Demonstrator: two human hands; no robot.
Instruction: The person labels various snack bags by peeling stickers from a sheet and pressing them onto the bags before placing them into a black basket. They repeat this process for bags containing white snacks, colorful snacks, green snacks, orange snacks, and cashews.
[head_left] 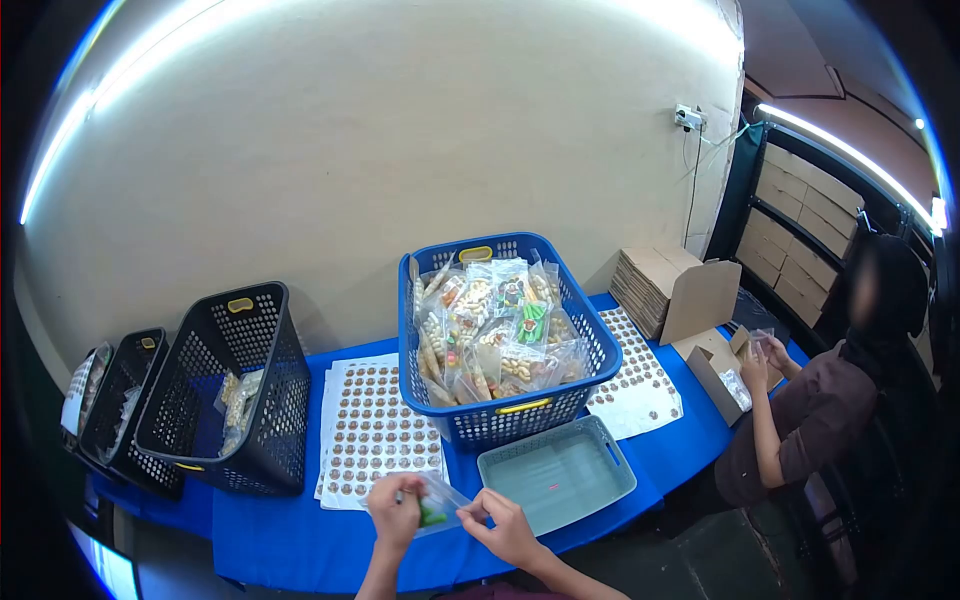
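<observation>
One blue basket (500,400), three black baskets (235,400), one grey tray (557,472), two sticker sheets (375,430), two people (830,400)

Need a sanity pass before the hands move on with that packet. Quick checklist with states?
1. Small clear packet held by both left hand and right hand: ok.
2. Packet sealed: cannot tell.
3. Grey tray beside right hand, upright: ok.
4. Sticker sheet flat, beside left hand: ok.
5. Blue basket holds more packets: ok.
6. Co-worker's hands apart from ours: ok.
</observation>
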